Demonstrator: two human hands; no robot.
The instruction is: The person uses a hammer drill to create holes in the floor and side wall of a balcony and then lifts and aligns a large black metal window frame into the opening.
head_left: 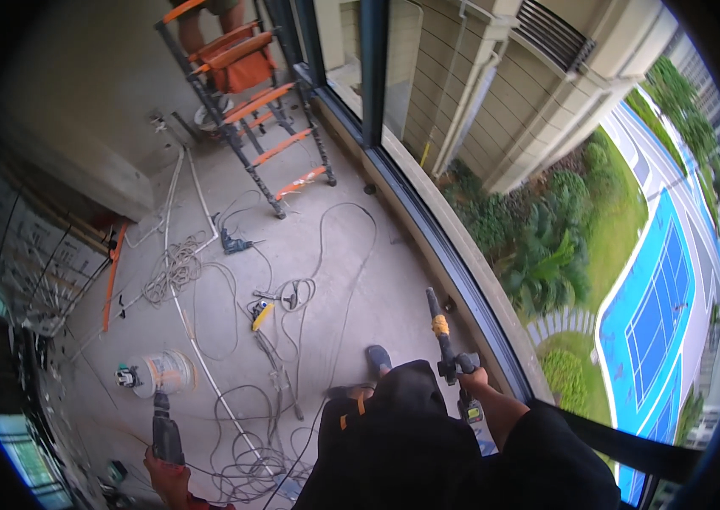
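Note:
My left hand [169, 478], low at the left, is closed around a dark power tool [166, 438] with a long body. Its narrow front end points away from me, toward a whitish bucket [175, 372] on the floor; whether they touch I cannot tell. A green-and-black tool [127, 376] shows at the bucket's left end. On the right, my right hand [480, 382] grips a cordless blower [453, 365] by its handle. The blower's dark nozzle has yellow tape around it and points forward beside the window sill. A battery sits below my hand.
Tangled cables [245, 442] and a pale pipe [198, 344] cross the dusty floor. A corded drill [237, 242] and a yellow-edged tool [263, 315] lie ahead. A person's legs [190, 32] show behind an orange-and-black stepladder [262, 127]. A window frame [428, 217] runs along the right.

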